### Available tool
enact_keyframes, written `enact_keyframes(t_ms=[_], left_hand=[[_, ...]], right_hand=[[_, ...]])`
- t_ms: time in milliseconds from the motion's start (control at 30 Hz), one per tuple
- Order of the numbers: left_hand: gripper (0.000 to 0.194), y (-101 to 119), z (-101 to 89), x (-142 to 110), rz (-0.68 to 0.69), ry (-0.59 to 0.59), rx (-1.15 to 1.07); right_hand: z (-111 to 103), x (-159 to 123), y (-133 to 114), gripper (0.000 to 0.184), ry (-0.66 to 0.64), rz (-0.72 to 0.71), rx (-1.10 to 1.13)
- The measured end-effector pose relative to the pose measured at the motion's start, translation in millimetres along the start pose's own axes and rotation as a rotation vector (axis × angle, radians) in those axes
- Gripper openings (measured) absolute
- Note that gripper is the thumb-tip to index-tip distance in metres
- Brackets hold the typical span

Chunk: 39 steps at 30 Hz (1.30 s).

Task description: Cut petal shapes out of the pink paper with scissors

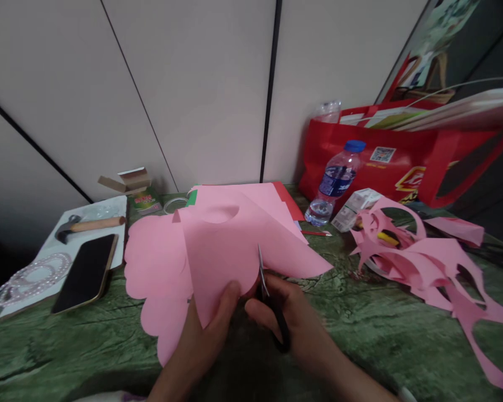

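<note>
My left hand (pixel 216 324) pinches the lower edge of a pink sheet of paper (pixel 218 251), thumb on top. A round piece is cut out near the sheet's upper part. In my right hand (pixel 291 312) is a pair of scissors with dark handles (pixel 280 329). Its blades point away from me and meet the sheet along a curved cut, with the paper flap hanging to the right. Pink scalloped paper shapes (pixel 157 262) lie on the table to the left, partly under the sheet. My left fingers are hidden beneath the paper.
Pink paper scraps (pixel 427 262) heap at the right. A water bottle (pixel 335 181), a small white box (pixel 355 209) and a red bag (pixel 385 151) stand behind. At left are a phone (pixel 86 273), a hammer (pixel 90 224), a bead string (pixel 33 279) and an opened box (pixel 142 198).
</note>
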<state>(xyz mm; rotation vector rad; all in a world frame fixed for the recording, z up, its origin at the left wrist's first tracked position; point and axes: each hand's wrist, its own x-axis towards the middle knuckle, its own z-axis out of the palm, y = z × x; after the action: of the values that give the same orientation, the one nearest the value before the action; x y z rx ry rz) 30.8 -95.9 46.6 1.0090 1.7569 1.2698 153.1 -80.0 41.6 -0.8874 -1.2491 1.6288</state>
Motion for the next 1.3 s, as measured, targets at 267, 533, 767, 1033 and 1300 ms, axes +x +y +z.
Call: enact_keyframes(t_ms=[267,533,767,1033,1300], left_hand=[[0.037,-1.5,-1.3,1.2,0.03,0.022,-0.01],[0.023,1.8,-3.8,1.7,0.044,-0.018,-0.005],[0.023,-6.0,-7.8,7.1,0.062,-0.051,0.048],[0.018,4.4,-2.5,-0.6,0.048,0.021,-0.006],[0.019,4.1,-2.3,0.5,0.042,0.031,-0.016]], right_hand=[[-0.5,0.4,2.2,0.028,0.005,-0.03,-0.042],[0.8,0.2,3.1,0.028,0.02,-0.023,-0.034],[0.7,-0.9,6.2,0.032,0.002,-0.042,-0.057],[2.0,-0.8,8.4,0.029,0.021,-0.028,-0.061],[1.6,-2.6,9.0,0.026,0.017,-0.014,-0.076]])
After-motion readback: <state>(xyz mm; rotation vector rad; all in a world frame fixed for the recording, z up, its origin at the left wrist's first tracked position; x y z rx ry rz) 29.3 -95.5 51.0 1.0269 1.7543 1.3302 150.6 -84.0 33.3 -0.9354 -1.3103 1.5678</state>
